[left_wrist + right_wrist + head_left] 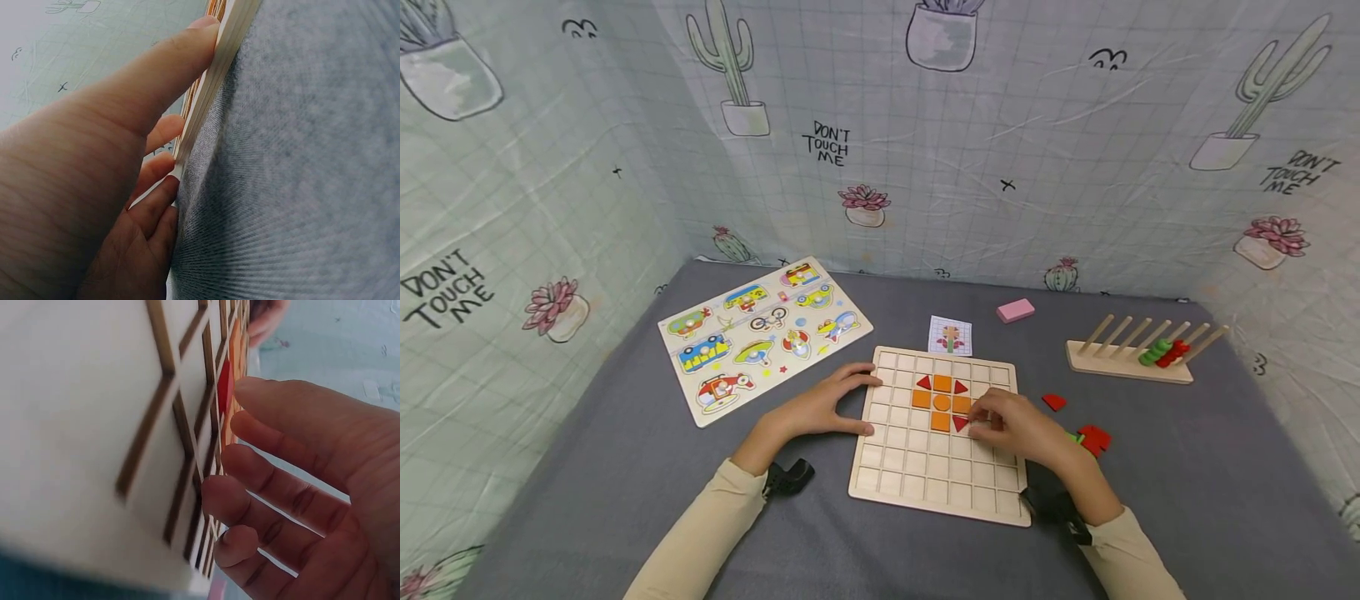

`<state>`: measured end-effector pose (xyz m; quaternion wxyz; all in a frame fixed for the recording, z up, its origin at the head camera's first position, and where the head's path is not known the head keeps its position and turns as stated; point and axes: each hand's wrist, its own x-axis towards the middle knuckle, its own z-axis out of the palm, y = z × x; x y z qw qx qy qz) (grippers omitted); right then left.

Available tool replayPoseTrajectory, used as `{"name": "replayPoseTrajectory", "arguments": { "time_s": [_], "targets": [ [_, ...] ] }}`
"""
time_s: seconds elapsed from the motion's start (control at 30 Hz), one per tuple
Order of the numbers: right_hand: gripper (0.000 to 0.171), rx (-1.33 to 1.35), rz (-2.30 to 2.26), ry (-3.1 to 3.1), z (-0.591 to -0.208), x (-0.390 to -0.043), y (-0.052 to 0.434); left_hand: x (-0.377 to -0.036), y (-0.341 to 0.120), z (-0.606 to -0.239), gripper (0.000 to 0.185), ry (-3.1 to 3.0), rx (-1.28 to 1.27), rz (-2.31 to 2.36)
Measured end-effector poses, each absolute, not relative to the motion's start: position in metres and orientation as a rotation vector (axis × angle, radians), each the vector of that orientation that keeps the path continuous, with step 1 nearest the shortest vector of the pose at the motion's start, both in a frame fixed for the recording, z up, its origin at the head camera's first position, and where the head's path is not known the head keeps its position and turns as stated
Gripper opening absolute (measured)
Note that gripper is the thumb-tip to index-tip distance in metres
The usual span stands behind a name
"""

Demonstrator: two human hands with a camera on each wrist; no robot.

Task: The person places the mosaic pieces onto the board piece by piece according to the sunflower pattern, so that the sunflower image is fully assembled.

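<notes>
A square wooden grid board (902, 458) lies on the grey cloth. Set in its cells are orange squares (942, 383) around an orange circle (941, 402), with red triangular pieces (924, 382) at the corners. My left hand (820, 407) rests at the board's left edge, thumb and fingertips touching the rim. Over the board's right part, my right hand (1017, 425) has its fingers loosely bent. In the right wrist view its thumb tip is right at a red triangular piece (225, 387) lying in a cell, and nothing is gripped between the fingers. The upper right corner cell is partly hidden.
A pattern card (950, 336) lies behind the board, with a pink block (1015, 311) farther back. A vehicle puzzle (767, 337) lies at left. At right stand a peg rack (1135, 364), a loose red piece (1054, 402) and a heap of red and green pieces (1094, 440).
</notes>
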<state>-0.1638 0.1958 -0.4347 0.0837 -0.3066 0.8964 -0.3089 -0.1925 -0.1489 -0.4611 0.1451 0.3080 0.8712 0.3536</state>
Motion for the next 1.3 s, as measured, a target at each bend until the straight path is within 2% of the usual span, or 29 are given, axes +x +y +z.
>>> {"name": "replayPoseTrajectory", "arguments": {
  "time_s": [0.57,1.3],
  "targets": [
    [0.007,-0.799,-0.896,2.871,-0.426,-0.157,0.259,-0.194,-0.150,-0.463,0.070,2.522,0.882,1.014],
    [0.018,-0.580,-0.715,2.822,-0.422,-0.158,0.314,-0.195,-0.149,-0.466,0.071,2.519,0.902,1.014]
  ]
}}
